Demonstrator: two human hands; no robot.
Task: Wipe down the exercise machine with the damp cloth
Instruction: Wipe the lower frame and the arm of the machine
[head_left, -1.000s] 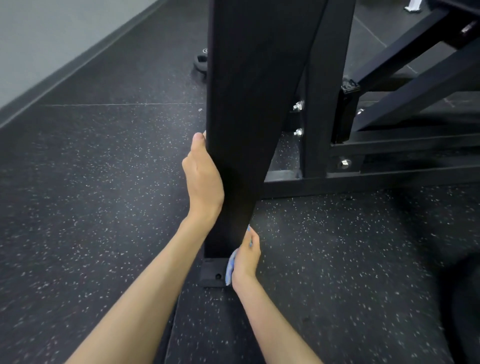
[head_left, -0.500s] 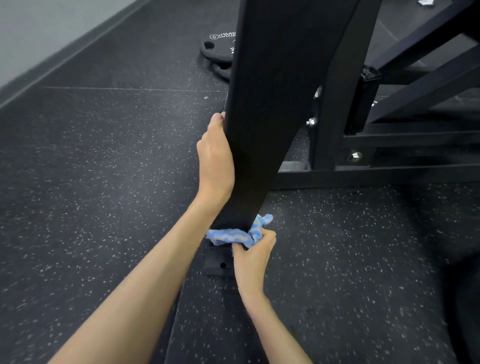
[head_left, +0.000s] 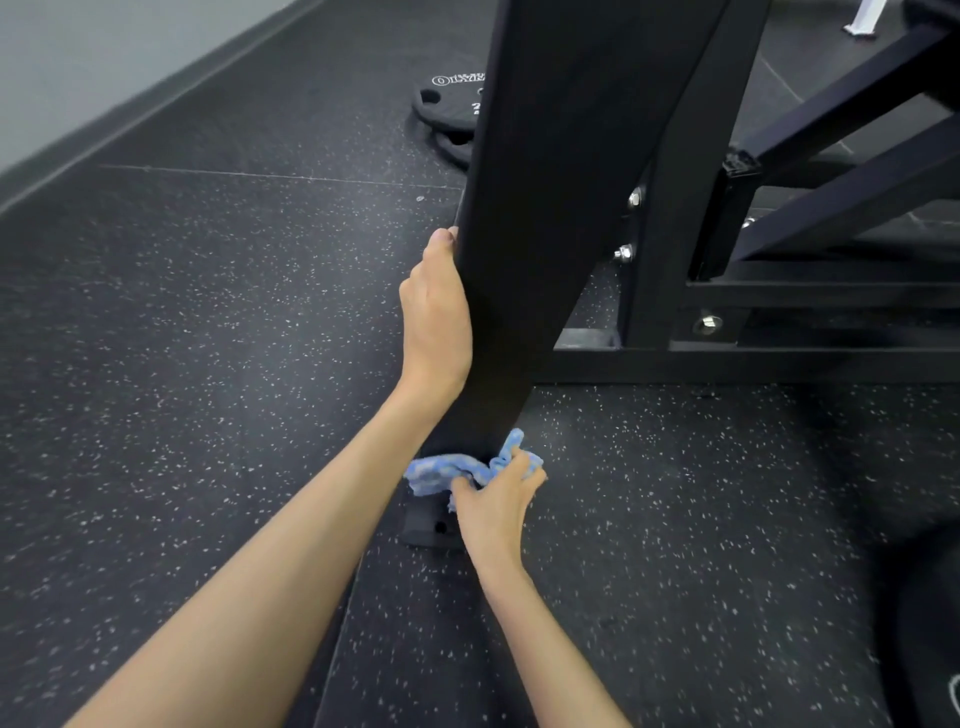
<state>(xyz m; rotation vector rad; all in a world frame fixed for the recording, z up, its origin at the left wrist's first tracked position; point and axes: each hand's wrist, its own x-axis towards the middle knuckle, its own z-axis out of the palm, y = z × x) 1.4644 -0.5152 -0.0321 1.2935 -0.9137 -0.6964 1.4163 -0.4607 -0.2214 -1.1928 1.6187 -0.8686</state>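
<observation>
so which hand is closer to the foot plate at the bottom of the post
Right. The right hand grips the blue cloth at the base of the post, just above the foot plate. The left hand rests on the post's left edge, higher up.

Both hands down low on the machine's black upright post (head_left: 561, 218).
The left hand (head_left: 436, 322) lies against the post's left edge, thumb pointing up, while the right hand (head_left: 493, 501) grips a bunched blue cloth (head_left: 447, 467) against the foot of the post, just above its floor plate (head_left: 431, 527). Weight plates (head_left: 447, 111) lie on the speckled floor (head_left: 208, 312) behind.
</observation>
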